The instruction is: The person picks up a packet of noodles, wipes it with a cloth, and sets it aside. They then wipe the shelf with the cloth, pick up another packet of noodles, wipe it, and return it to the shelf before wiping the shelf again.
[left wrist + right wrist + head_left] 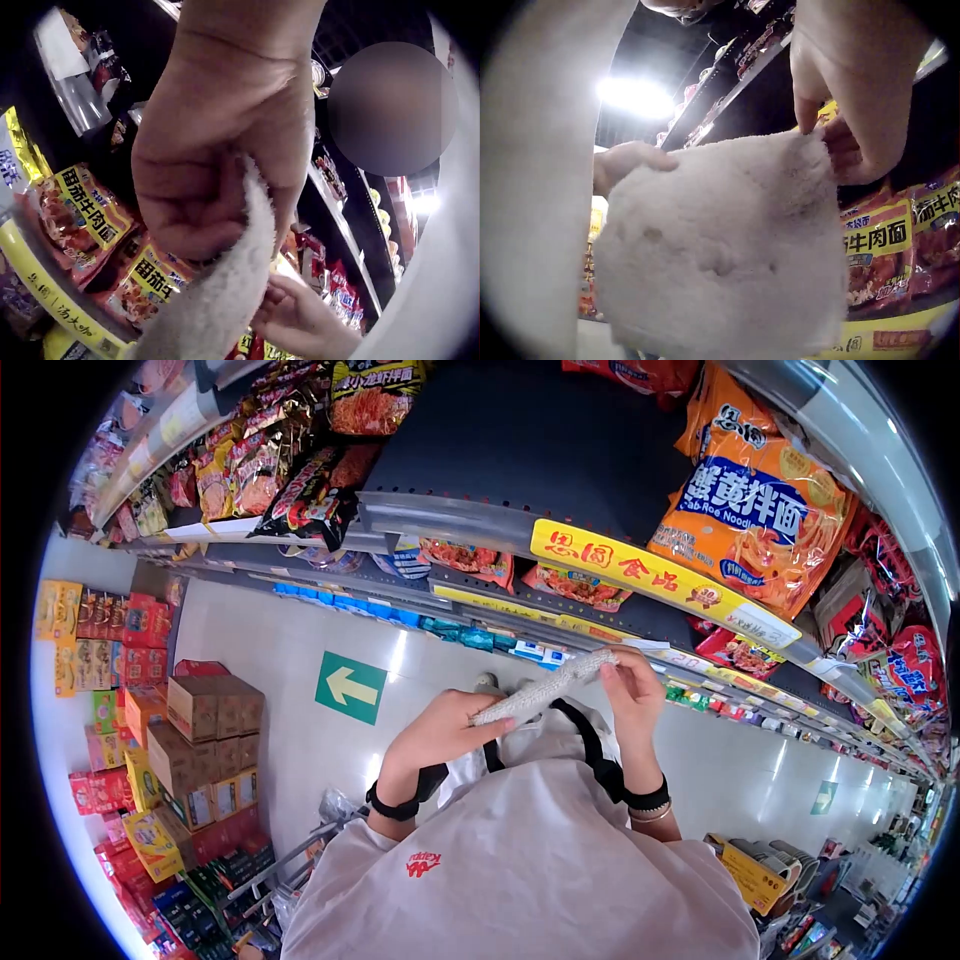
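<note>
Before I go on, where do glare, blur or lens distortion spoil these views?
Head view: the wide lens bends the upper-right shelf rail, and light streaks the floor; left wrist view: the near end of the cloth looks soft, and a round blurred patch masks the upper right; right wrist view: the ceiling light burns out to white.

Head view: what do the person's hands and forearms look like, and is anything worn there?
The left hand and right hand wear no gloves. A black left wristband and black right wristband show, with a thin, pale bracelet beside the right one. The sleeves are white.
</note>
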`<state>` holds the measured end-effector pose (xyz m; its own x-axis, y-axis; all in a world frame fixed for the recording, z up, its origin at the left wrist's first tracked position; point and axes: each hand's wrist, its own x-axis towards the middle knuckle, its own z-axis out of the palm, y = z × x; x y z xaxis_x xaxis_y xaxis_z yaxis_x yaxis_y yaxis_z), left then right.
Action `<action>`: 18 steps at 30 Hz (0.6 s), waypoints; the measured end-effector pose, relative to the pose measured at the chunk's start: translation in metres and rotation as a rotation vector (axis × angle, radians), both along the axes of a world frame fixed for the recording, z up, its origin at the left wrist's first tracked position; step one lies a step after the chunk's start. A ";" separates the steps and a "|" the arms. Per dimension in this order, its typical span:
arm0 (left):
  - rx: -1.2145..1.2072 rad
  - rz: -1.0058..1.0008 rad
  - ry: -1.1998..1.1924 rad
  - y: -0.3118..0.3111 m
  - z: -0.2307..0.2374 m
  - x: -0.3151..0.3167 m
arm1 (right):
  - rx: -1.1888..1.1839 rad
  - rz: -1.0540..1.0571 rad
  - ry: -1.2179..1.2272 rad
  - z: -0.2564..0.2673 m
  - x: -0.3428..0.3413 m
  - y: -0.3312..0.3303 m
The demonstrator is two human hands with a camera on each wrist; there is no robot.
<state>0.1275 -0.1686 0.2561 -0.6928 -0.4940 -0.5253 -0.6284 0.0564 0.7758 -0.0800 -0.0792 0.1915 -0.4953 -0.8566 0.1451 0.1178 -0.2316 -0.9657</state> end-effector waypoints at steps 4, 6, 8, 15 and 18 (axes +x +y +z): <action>-0.089 0.138 0.470 0.001 -0.002 -0.003 | 0.207 0.042 0.240 0.003 -0.005 -0.007; -0.028 0.084 0.395 -0.005 -0.004 0.000 | 0.296 0.090 0.367 0.000 -0.006 -0.007; -0.064 0.125 0.391 -0.008 -0.007 -0.004 | 0.407 0.220 0.376 -0.014 -0.006 -0.004; -0.209 0.102 0.255 0.013 0.019 -0.044 | 0.643 0.564 0.045 -0.034 0.013 0.002; -0.440 -0.170 0.206 0.028 0.015 -0.060 | 0.489 0.483 -0.017 -0.062 0.009 0.001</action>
<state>0.0678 -0.1409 0.2716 -0.8496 -0.5093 -0.1372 -0.4188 0.4932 0.7625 -0.0705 -0.0785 0.1293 -0.0406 -0.9468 -0.3192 0.1144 0.3130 -0.9428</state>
